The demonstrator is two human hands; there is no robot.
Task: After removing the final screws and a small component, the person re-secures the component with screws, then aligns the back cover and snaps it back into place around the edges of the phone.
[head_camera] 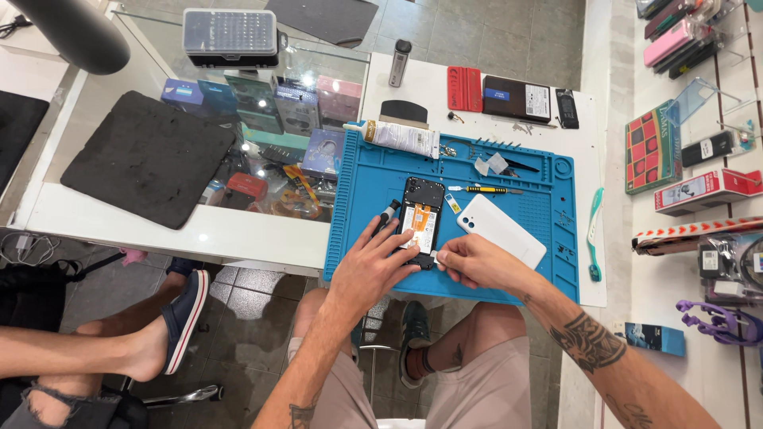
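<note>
An opened black phone (pixel 421 213) with its inner parts showing lies face down on a blue work mat (pixel 373 179). My left hand (pixel 377 258) rests on the phone's lower left edge, fingers spread across it. At the phone's bottom right corner my right hand (pixel 469 258) pinches a small pale piece. The white back cover (pixel 502 230) lies just right of the phone, above my right hand. A yellow-handled tool (pixel 486 190) sits on the mat above the cover.
A white glue tube (pixel 397 137) lies along the mat's top edge. A red case, dark box and small phone part sit behind it. A glass counter with a dark foam pad (pixel 147 157) stands left. Another person's leg and slipper (pixel 179 318) are at lower left.
</note>
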